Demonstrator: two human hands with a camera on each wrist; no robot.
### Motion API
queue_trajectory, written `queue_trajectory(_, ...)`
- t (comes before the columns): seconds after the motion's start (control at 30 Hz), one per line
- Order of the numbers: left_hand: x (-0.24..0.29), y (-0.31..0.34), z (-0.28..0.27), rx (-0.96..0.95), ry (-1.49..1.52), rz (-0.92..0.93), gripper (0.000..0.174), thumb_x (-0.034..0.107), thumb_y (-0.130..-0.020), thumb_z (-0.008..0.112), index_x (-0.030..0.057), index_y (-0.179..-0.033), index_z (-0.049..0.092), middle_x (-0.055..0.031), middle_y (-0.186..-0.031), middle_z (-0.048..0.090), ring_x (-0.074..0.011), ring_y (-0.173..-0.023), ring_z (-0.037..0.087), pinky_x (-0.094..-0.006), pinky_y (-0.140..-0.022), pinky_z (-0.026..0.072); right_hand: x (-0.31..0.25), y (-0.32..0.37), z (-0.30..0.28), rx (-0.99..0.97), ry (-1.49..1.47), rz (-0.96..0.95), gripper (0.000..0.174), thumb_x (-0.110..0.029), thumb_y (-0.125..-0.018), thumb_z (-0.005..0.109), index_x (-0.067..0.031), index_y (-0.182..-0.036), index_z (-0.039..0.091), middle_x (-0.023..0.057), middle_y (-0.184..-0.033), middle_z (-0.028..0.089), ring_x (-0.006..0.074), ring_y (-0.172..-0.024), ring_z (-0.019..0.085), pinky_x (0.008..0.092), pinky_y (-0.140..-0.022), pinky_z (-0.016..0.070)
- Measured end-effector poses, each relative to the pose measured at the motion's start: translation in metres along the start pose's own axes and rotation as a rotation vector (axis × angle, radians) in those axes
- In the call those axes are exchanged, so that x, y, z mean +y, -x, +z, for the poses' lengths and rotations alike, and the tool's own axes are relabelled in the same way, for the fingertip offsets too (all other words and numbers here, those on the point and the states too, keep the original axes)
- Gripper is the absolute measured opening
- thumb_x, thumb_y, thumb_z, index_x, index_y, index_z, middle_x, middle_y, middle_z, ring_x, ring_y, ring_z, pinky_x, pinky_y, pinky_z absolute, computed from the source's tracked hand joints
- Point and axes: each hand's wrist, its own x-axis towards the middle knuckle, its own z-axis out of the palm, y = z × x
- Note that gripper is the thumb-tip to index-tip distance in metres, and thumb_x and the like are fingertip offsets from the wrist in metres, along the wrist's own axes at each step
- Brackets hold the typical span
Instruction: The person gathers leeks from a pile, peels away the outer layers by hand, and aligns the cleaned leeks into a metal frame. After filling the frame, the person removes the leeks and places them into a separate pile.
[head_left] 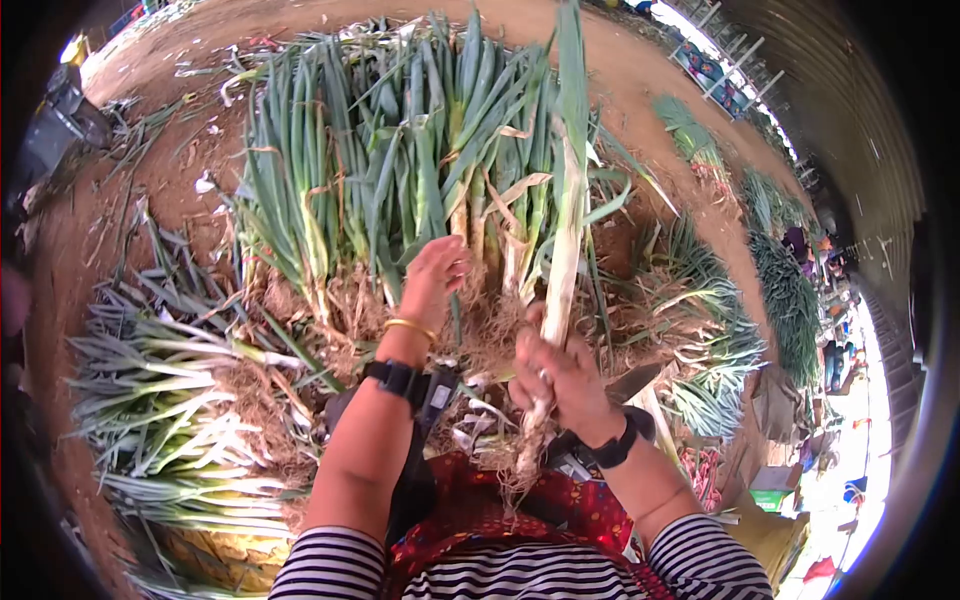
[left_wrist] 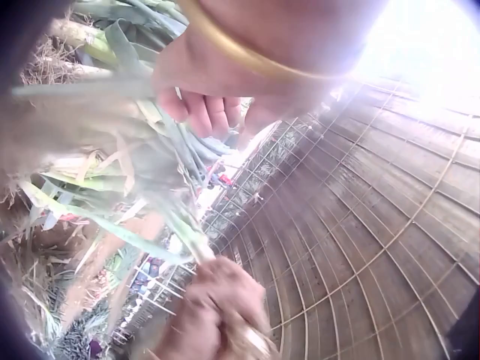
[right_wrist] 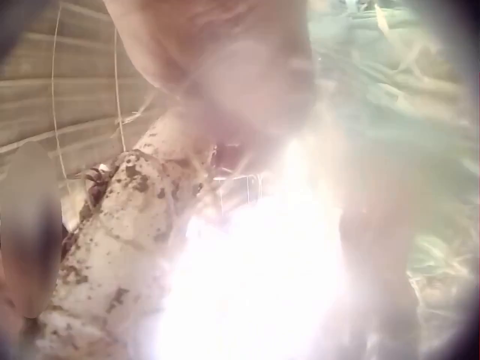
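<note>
The right hand (head_left: 560, 375) is gripping a leek (head_left: 565, 240) by its rooty white end, with the stalk pointing straight away from the person. The left hand (head_left: 435, 275) is lying just left of it, fingers in the pile (head_left: 380, 150) (gripping or only touching, I can't tell). Glare is washing out the right wrist view.

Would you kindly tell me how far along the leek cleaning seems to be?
Done: a heap of clean white stalks lies at the left. In hand: the right hand grips one soil-flecked leek, while the left hand reaches into the big pile. Left: that pile, with roots and dry leaves on, looks the larger share.
</note>
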Motion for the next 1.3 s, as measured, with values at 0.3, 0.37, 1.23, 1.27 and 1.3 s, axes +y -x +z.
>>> queue_trajectory(0.3,0.031,0.086,0.031,-0.272,0.057,0.337,0.062,0.054,-0.091,0.036,0.0047,-0.130,0.037,-0.0086,-0.115,0.054,-0.0187,-0.097,0.057,-0.0331,-0.084,0.0483,0.107,0.042,-0.047,-0.016,0.903,-0.085,0.045,-0.017,-0.086,0.061,-0.0011,-0.122,0.037,0.0070,-0.084,0.051,0.0137,-0.064,0.047,0.0276,-0.057,0.0404)
queue_trajectory(0.37,0.025,0.099,0.029,-0.222,0.123,0.290,0.061,0.053,-0.091,0.038,0.0048,-0.129,0.038,-0.0081,-0.113,0.055,-0.0190,-0.097,0.058,-0.0326,-0.084,0.0488,0.114,0.044,-0.057,0.050,1.032,-0.041,0.050,-0.019,-0.087,0.060,0.0004,-0.125,0.035,0.0088,-0.079,0.051,0.0157,-0.062,0.047,0.0294,-0.057,0.0407)
queue_trajectory(1.23,0.075,0.135,0.033,-0.108,0.281,0.454,0.026,0.033,-0.083,0.065,0.0119,-0.082,0.049,0.0052,-0.061,0.038,-0.0065,-0.052,0.036,-0.0216,-0.049,0.0327,0.082,0.121,-0.177,0.114,1.130,0.070,0.023,-0.024,-0.087,0.054,-0.0018,-0.093,0.055,0.0099,-0.074,0.057,0.0236,-0.069,0.057,0.0356,-0.062,0.0437)
queue_trajectory(1.27,0.082,0.135,0.026,-0.102,0.257,0.473,0.023,0.028,-0.082,0.067,0.0121,-0.081,0.049,0.0058,-0.060,0.036,-0.0059,-0.052,0.035,-0.0213,-0.049,0.0324,0.090,0.127,-0.185,0.113,1.119,0.069,0.023,-0.024,-0.087,0.054,-0.0018,-0.093,0.055,0.0099,-0.074,0.057,0.0236,-0.069,0.057,0.0356,-0.062,0.0437)
queue_trajectory(1.3,0.088,0.136,0.023,-0.116,0.282,0.454,0.017,0.021,-0.081,0.067,0.0124,-0.082,0.051,0.0064,-0.060,0.036,-0.0056,-0.051,0.034,-0.0214,-0.049,0.0312,0.096,0.132,-0.192,0.084,1.363,0.150,0.024,-0.023,-0.085,0.056,-0.0016,-0.097,0.055,0.0135,-0.081,0.058,0.0277,-0.078,0.058,0.0387,-0.068,0.0444)
